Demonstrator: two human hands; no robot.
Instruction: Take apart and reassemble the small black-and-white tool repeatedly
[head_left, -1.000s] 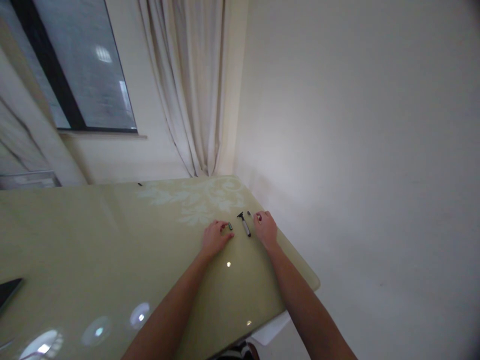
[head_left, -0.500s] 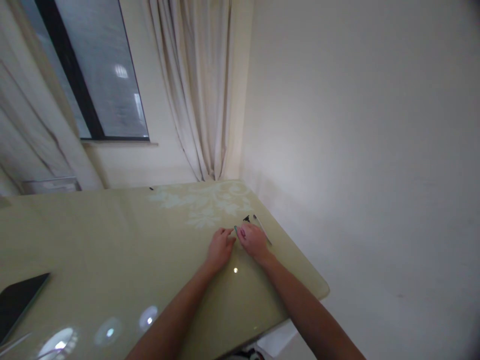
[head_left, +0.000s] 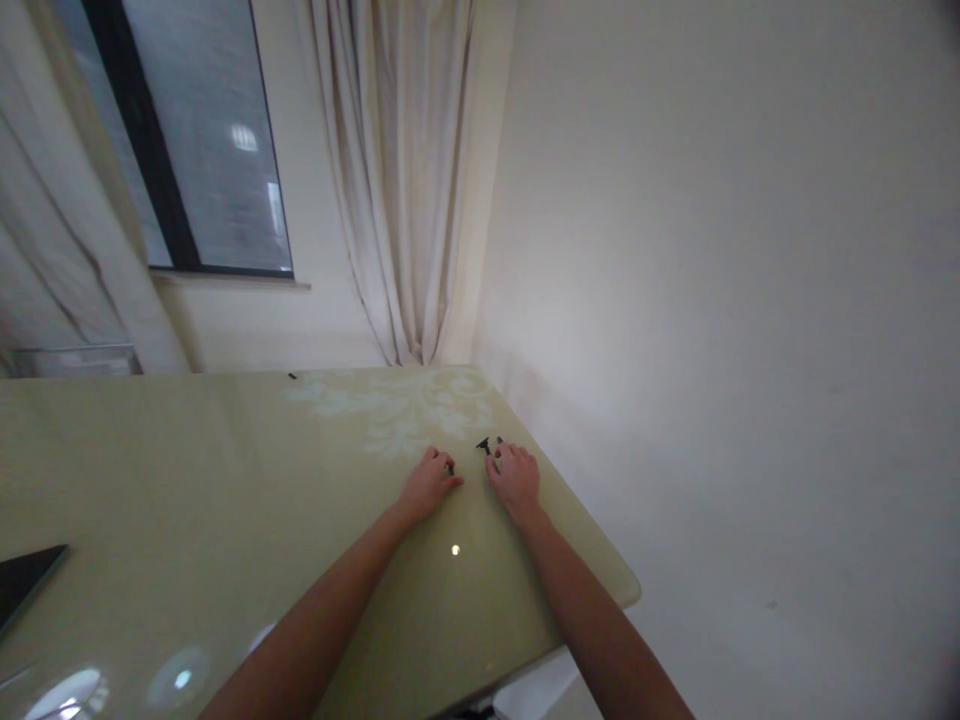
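Two hands work over one pale, glossy surface [head_left: 225,480]. The left hand [head_left: 426,486] has its fingers drawn narrow on one small green piece [head_left: 451,470], mostly hidden. At about 2 o'clock from that hand lies one razor [head_left: 483,443], its black head showing and its handle running under the right hand [head_left: 517,480]. The right fingers are curled close at the handle; I cannot tell whether they grip it. One dark tip [head_left: 500,440] pokes out at 11 o'clock from the right hand, just beside the razor head. Any lettering on these is too small to read.

From the left hand, one dark bit [head_left: 292,376] sits at 10 o'clock by the far edge, and one black slab [head_left: 30,580] well apart, between 8 and 9. Beyond are two curtains [head_left: 401,180], at 10 and 12 o'clock, and one window [head_left: 210,140] between them.
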